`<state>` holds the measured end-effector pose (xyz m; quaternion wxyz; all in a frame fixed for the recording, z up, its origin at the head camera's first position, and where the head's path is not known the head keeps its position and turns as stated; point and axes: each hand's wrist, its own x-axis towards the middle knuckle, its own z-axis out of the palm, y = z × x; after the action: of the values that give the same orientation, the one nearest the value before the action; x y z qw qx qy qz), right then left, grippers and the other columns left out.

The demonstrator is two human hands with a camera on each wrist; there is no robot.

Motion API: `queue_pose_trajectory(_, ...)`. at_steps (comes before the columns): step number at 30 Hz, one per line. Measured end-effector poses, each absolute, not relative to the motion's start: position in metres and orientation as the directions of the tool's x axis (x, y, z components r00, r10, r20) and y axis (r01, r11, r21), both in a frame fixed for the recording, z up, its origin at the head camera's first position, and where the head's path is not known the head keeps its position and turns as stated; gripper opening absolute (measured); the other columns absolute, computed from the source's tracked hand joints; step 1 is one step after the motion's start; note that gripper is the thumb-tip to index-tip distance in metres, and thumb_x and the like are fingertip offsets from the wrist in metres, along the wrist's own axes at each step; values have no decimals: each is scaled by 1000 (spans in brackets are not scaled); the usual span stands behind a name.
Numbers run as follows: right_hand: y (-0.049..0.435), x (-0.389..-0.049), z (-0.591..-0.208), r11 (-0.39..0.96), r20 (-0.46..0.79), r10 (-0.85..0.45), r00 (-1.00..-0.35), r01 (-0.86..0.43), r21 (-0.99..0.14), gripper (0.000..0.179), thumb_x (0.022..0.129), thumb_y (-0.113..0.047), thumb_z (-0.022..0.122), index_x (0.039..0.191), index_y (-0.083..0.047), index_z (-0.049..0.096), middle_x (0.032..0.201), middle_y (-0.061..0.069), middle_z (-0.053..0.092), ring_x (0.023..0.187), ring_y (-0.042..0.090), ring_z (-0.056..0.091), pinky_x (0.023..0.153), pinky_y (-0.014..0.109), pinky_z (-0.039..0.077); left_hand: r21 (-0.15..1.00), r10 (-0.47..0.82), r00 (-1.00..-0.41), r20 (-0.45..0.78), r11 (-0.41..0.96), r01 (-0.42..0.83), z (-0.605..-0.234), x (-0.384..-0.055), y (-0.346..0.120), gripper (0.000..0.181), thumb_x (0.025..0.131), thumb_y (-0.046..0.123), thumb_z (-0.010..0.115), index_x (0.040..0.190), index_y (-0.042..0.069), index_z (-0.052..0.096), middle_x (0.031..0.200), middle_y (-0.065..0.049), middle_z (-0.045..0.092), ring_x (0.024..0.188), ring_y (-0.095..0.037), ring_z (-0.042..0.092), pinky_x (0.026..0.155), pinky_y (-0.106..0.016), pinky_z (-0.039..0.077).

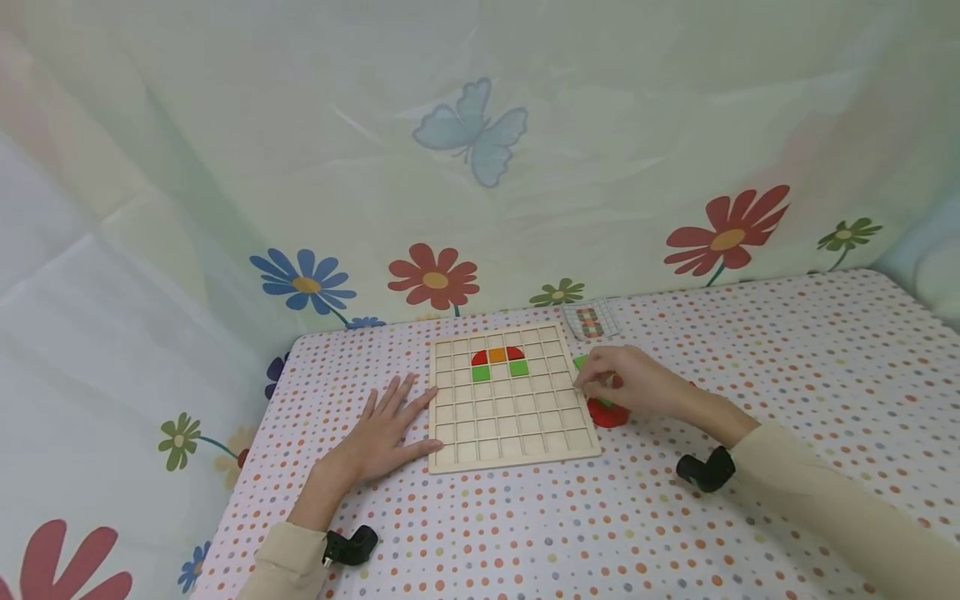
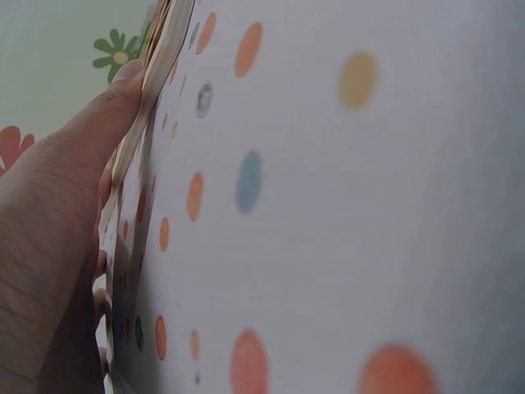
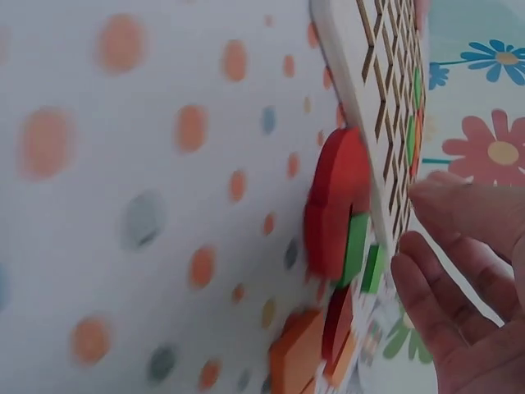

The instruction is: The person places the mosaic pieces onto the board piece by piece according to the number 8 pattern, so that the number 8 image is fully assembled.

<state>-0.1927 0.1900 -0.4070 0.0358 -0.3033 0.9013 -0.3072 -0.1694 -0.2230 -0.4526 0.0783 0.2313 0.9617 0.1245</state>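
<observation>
A wooden grid board point(image 1: 498, 425) lies on the table. In its upper cells sit two red rounded pieces point(image 1: 480, 357), an orange square point(image 1: 497, 355) between them and two green squares point(image 1: 481, 373) below. My left hand point(image 1: 375, 437) rests flat and spread at the board's left edge, its thumb point(image 2: 123, 82) on the rim in the left wrist view. Beside the right edge my right hand point(image 1: 626, 379) hovers with bent fingers over loose pieces. The right wrist view shows its fingertips apart, nothing visible between them, near a red piece point(image 3: 332, 205) and green pieces point(image 3: 354, 250).
Orange pieces point(image 3: 295, 353) lie among the loose pile at the right. Behind the board's upper right corner lies a small printed card point(image 1: 590, 320). The table wears a dotted cloth point(image 1: 465, 533), and a flowered curtain point(image 1: 600, 208) hangs along its back edge.
</observation>
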Motion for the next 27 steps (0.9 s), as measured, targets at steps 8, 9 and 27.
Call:
queue_pose_trajectory(8, 221, -174, -410, 639, 68, -612, -788, -543, -545, 26, 80, 0, 89, 99, -16, 82, 102, -8, 70, 92, 14, 65, 82, 36, 60, 277, 471, -879, -71, 856, 436, -453, -168, -224, 86, 98, 65, 57, 168, 26, 26, 176, -13, 8, 161, -37, 3, 127, -64, 3)
queue_pose_trajectory(9, 223, -172, -410, 646, 64, -615, -786, -549, -530, 27, 80, -2, 90, 100, -17, 82, 104, -8, 70, 94, 15, 65, 85, 39, 60, 276, 472, -879, -68, 856, 438, -453, -168, -224, 86, 98, 65, 57, 168, 26, 27, 176, -13, 9, 161, -37, 4, 127, -64, 3)
queue_pose_trajectory(27, 229, -173, -418, 659, 69, -594, -802, -534, -530, 24, 80, -9, 91, 101, -17, 82, 106, -6, 74, 100, 19, 66, 89, 43, 59, 261, 468, -879, -90, 863, 433, -453, -169, -224, 86, 99, 66, 55, 169, 27, 23, 176, -12, 6, 162, -35, 1, 128, -62, 1)
